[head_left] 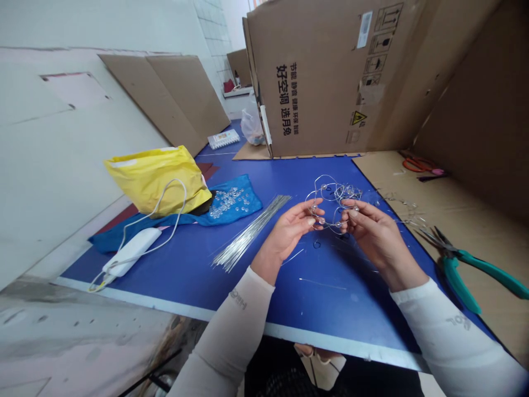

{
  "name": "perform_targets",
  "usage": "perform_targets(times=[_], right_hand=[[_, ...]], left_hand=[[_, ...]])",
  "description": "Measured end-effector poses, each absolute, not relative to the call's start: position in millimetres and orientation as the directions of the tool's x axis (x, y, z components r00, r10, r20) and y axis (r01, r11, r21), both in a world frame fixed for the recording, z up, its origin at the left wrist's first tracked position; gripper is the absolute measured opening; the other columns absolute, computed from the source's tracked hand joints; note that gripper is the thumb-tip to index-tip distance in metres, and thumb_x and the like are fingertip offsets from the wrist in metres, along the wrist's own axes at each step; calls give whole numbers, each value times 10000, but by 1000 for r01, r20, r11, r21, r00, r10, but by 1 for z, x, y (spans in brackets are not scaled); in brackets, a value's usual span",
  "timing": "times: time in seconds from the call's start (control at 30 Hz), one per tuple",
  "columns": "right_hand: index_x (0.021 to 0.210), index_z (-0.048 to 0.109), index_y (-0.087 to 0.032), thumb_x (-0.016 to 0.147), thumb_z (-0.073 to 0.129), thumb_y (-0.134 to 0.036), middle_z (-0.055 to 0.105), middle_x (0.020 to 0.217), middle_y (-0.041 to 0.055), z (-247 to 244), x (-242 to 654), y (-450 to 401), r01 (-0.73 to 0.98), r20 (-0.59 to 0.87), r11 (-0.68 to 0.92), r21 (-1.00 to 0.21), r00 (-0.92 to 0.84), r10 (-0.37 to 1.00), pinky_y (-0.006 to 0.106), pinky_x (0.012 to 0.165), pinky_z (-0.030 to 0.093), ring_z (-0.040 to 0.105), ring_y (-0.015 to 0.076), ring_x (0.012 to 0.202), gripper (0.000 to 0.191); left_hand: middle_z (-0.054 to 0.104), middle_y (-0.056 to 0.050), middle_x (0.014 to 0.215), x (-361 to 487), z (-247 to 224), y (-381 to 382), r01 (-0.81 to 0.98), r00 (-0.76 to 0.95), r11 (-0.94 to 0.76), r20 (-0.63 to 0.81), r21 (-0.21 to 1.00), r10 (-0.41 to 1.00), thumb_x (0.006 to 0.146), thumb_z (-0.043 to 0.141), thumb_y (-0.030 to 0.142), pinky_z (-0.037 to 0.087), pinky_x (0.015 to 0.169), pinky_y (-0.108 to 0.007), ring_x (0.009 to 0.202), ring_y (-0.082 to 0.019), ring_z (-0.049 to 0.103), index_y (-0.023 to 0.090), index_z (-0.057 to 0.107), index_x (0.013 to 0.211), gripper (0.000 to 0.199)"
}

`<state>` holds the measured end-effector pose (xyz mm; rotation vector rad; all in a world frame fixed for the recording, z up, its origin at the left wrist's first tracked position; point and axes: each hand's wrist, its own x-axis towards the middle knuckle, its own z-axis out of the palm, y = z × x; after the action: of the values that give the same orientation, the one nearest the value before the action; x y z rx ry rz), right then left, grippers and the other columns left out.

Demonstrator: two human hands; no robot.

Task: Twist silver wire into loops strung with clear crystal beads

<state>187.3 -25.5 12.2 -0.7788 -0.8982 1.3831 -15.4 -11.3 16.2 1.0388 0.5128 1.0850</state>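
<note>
Head view, live: left hand (291, 231) and right hand (372, 237) both pinching a looped wire piece (333, 204) just above the blue table (330, 298), clear beads (321, 220) already strung on; more loose beads (227, 201) heaped on a blue cloth (248, 212), bundle of straight wires (248, 234) untouched, green pliers (458, 270) lying idle.

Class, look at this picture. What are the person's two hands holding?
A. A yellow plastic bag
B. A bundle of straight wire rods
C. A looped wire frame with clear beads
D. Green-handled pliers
C. The left hand and right hand both grip the looped wire frame with clear beads between them.
</note>
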Motion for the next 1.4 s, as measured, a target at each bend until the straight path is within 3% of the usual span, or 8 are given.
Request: perform_targets(times=[0.43, 0.63, 0.83, 1.03, 1.27, 1.4], right_hand=[[912, 788, -228, 767, 848, -382, 684, 770, 11, 9, 186, -29, -342, 96, 60, -938, -91, 991, 283, 656, 466, 596, 130, 665, 219], [888, 783, -238, 794, 820, -395, 689, 776, 5, 6, 184, -30, -245, 138, 101, -964, -140, 980, 294, 687, 445, 581, 136, 680, 187], [802, 759, -224, 799, 806, -436, 661, 774, 5, 3, 183, -28, -142, 155, 141, -980, -91, 984, 306, 746, 425, 551, 151, 747, 217], [768, 741, -219, 760, 828, -444, 649, 749, -1, 3, 183, -27, -155, 143, 132, -979, -61, 988, 314, 745, 413, 543, 158, 743, 241], [783, 744, -228, 787, 811, -436, 656, 750, 3, 6, 183, -30, -190, 150, 132, -973, -83, 985, 317, 731, 430, 556, 161, 725, 219], [786, 749, -229, 766, 831, -458, 681, 769, 19, 7, 182, -30, -237, 123, 102, -966, -74, 990, 320, 704, 455, 570, 162, 704, 244]], left_hand=[[661, -24, 849, -15, 19, -10, -381, 294, 87, 31, 921, 955, 858, 741, 345, 491, 769, -294, 768, -128, 634, 176, 705, 1095, 293], [636, -21, 782, -14, 16, -9, -382, 255, 98, 3, 919, 967, 820, 764, 362, 485, 718, -278, 717, -116, 603, 141, 712, 875, 234], [636, -21, 784, -15, 18, -10, -412, 290, 120, 6, 903, 957, 799, 781, 359, 485, 746, -289, 730, -123, 603, 143, 680, 820, 240], [645, -24, 816, -14, 17, -11, -382, 332, 124, 11, 916, 943, 814, 769, 374, 473, 835, -308, 785, -136, 615, 148, 658, 787, 254], [642, -35, 847, -15, 15, -10, -344, 369, 118, 19, 931, 929, 837, 749, 402, 471, 834, -310, 802, -139, 616, 145, 658, 801, 275], [643, -47, 1028, -10, 14, -11, -268, 228, -16, 80, 963, 970, 829, 763, 335, 486, 813, -318, 811, -133, 618, 188, 610, 1091, 338]])
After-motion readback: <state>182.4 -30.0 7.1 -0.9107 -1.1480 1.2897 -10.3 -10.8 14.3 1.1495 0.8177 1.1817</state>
